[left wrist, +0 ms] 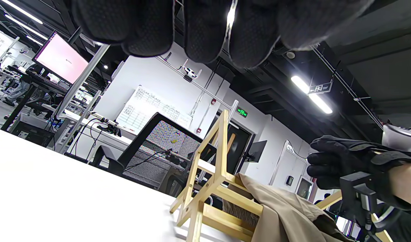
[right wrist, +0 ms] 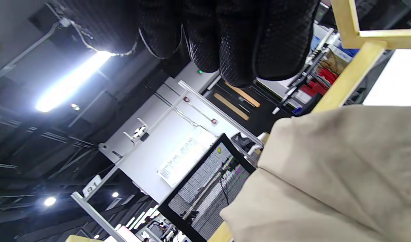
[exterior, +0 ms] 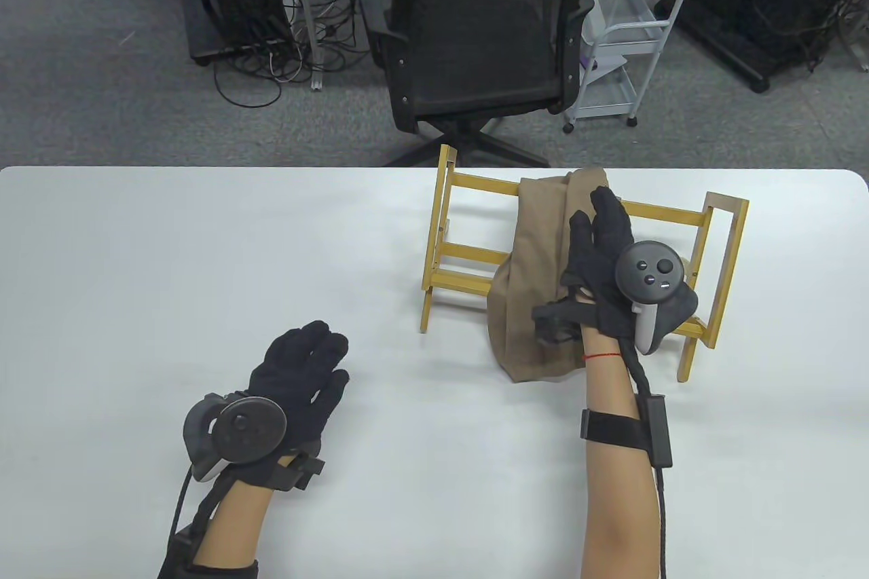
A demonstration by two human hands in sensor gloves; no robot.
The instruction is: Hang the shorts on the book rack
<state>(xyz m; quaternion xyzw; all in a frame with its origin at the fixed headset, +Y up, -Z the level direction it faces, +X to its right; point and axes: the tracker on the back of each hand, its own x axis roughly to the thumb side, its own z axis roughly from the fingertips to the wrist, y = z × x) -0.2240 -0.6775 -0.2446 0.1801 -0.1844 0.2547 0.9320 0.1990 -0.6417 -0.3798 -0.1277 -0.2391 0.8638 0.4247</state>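
Starting at the lower left of the table view, the left hand [exterior: 299, 379] lies over the white table [exterior: 136, 253], fingers stretched forward and slightly spread, holding nothing; a tracker sits on its back. It is well apart from the rack. In the left wrist view, its fingertips [left wrist: 205, 30] hang in from the top edge, free of any object.

Right of centre stands the yellow wooden book rack [exterior: 468, 246] near the table's far edge. Tan shorts [exterior: 536, 267] are draped over its rails, running from the upper rail down the front, with the lower end bunched on the table surface.

Further right, the right hand [exterior: 607, 260] is above the shorts with fingers extended toward the upper rail, not gripping. Whether the palm touches the fabric cannot be told. In the right wrist view, the fingers [right wrist: 225, 33] hang straight at the top edge, apart from the cloth below.

Beyond the table, upper centre, are a black office chair [exterior: 475, 29] and, to its right, a white cart [exterior: 624, 43].
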